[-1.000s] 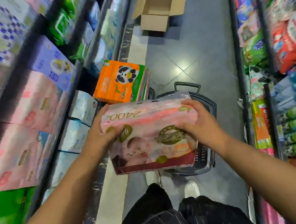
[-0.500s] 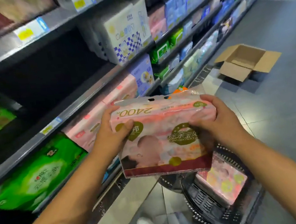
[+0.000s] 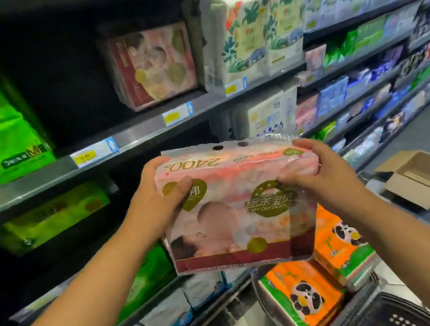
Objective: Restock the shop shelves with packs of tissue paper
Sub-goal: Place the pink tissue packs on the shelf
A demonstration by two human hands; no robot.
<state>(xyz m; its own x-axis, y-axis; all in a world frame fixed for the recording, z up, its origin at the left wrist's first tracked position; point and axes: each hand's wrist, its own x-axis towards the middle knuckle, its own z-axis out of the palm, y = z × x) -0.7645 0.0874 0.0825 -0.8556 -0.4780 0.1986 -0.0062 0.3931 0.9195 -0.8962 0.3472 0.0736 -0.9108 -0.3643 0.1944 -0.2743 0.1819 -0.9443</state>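
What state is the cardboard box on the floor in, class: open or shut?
Open: the cardboard box has its top flaps spread outward, and its inside shows.

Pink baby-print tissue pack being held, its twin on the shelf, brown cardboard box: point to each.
Held pink baby-print tissue pack (image 3: pixel 239 215): head view, front face.
Twin pack on shelf (image 3: pixel 161 64): head view, front face.
Brown cardboard box (image 3: pixel 415 191): head view, side wall.

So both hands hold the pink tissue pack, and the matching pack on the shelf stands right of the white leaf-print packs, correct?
Not quite: the head view shows the matching pack left of the white leaf-print packs, not right. The left hand and right hand do hold the pink tissue pack.
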